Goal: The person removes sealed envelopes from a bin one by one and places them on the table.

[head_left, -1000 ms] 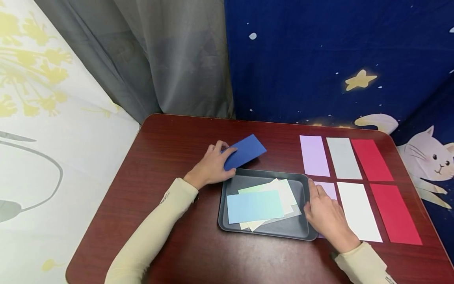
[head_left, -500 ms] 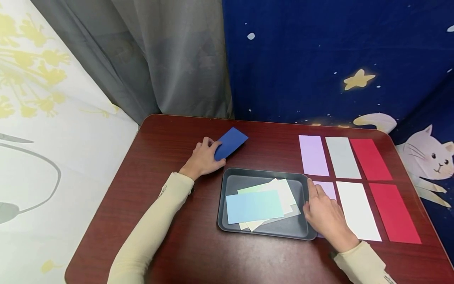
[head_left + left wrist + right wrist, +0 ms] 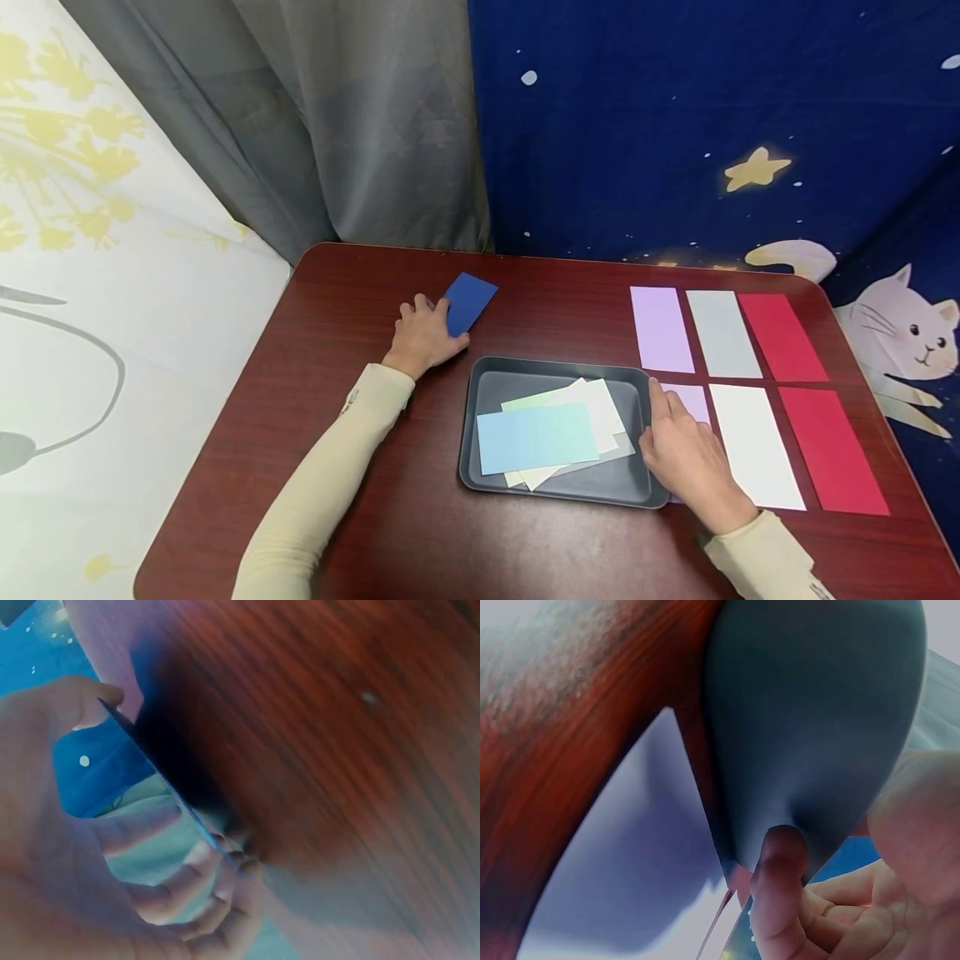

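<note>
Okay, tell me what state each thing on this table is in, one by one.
Blue card: gripped by the left hand; can't tell whether it touches the table.
Tray: right side gripped by the right hand.
Light-blue card: uncovered, lying on the paler cards in the tray.
Paler cards: overlapping, partly covered.
Purple cards: flat; nearer one partly hidden.
Grey card: flat, uncovered.
White card: flat, partly hidden.
Red cards: flat, uncovered.

A pale glare softens the table point(image 3: 555, 546), while both wrist views look blurred.

the head view looks forward and down over the counter point(image 3: 390, 525). wrist views face the hands point(image 3: 423, 337) point(image 3: 686, 454) closely; all share that counter.
</note>
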### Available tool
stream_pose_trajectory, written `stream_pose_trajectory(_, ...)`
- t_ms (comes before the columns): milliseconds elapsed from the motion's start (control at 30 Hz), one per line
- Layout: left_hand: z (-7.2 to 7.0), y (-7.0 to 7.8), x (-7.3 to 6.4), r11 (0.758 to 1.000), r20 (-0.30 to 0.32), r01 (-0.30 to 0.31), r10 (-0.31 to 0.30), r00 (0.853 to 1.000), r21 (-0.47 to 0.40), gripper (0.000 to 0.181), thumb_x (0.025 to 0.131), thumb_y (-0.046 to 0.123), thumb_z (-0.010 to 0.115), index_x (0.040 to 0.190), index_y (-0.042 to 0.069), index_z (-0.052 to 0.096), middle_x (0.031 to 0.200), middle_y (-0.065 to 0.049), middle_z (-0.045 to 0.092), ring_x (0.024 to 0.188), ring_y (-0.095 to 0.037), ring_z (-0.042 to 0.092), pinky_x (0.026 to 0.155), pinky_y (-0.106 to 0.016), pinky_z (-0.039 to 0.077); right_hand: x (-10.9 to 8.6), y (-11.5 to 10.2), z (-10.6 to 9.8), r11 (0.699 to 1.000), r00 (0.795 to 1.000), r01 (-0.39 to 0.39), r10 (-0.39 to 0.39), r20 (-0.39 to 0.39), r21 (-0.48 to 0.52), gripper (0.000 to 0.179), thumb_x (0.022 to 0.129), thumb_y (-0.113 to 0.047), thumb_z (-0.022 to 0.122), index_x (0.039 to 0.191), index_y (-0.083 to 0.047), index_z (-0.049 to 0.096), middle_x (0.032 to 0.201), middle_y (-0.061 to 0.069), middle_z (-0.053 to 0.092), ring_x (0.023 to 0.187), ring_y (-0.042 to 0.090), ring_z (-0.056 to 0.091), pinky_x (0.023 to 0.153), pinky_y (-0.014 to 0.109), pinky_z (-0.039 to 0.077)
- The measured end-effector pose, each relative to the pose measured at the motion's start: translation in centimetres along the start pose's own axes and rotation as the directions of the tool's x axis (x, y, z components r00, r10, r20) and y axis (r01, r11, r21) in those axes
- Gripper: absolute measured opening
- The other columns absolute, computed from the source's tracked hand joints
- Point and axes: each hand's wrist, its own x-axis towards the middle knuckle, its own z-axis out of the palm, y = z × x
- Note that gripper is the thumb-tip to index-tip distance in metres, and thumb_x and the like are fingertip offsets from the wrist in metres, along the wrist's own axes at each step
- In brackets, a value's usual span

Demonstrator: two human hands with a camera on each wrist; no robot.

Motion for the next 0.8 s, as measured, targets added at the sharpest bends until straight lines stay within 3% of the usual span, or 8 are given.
stream_pose_trajectory(367,0.5,1.6,0.2,0.994,-0.003,0.112,-0.112,0.994,0.012,0.089,0.098,0.055,0.073,0.164,0.001,0.045,0.151,-0.036,0.038,0.131,-0.054,0.046,0.096,-0.066,0.055,0.0,-0.1,0.1,1.0,1.0,0.006,-0.006,-0.009,-0.006,0.072,0.087,0.007,0.072,0.151,0.023,0.045,0.106,0.031,0.063,0.044,0.015,0.039,0.041,0.032,0.039)
stream_pose_trajectory(667,0.9,2.0,-0.3,0.993,-0.014,0.118,-0.117,0.993,0.016,0.091,0.097,0.059,0.074,0.161,0.001,0.047,0.148,-0.036,0.04,0.128,-0.053,0.049,0.087,-0.063,0.061,-0.2,0.0,0.2,1.0,1.0,0.015,-0.016,-0.027,-0.015,0.073,0.085,0.007,0.074,0.151,0.022,0.046,0.106,0.03,0.063,0.044,0.014,0.038,0.04,0.032,0.038)
stream_pose_trajectory(800,0.8,1.9,-0.6,0.996,-0.02,0.09,-0.09,0.996,0.01,0.091,0.097,0.058,0.075,0.161,0.0,0.047,0.147,-0.036,0.041,0.128,-0.052,0.05,0.085,-0.062,0.063,-0.2,0.0,0.2,1.0,1.0,0.007,-0.007,-0.014,-0.016,0.074,0.086,0.007,0.075,0.152,0.022,0.045,0.107,0.03,0.063,0.045,0.015,0.038,0.041,0.033,0.038)
